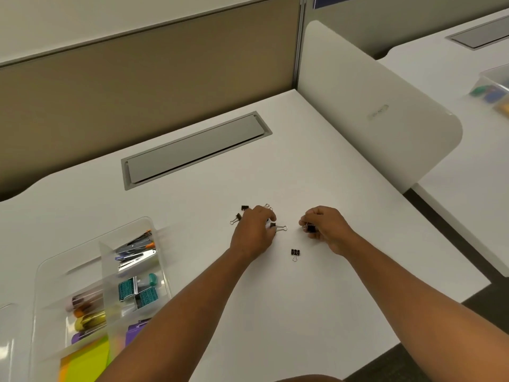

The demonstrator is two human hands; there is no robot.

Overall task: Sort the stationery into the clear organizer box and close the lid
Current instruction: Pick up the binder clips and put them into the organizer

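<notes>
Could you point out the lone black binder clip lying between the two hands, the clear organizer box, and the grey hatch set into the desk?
small black metal binder clip (295,252), head view, black body.
clear plastic organizer box (143,222), head view, far rim.
long grey rectangular desk hatch (196,147), head view, middle of lid.

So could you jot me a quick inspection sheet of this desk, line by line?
Surface: white desk with a grey cable hatch.
Job's things: clear organizer box, lid off, holding staplers, stamps, sticky notes; black binder clips loose, one lying alone.
Clutter: nothing seen.
Hands: left hand over the clip cluster, grip unclear; right hand pinches a binder clip.
Cables: nothing seen.
Surroundings: tan partition, white divider, neighbouring desk.
</notes>
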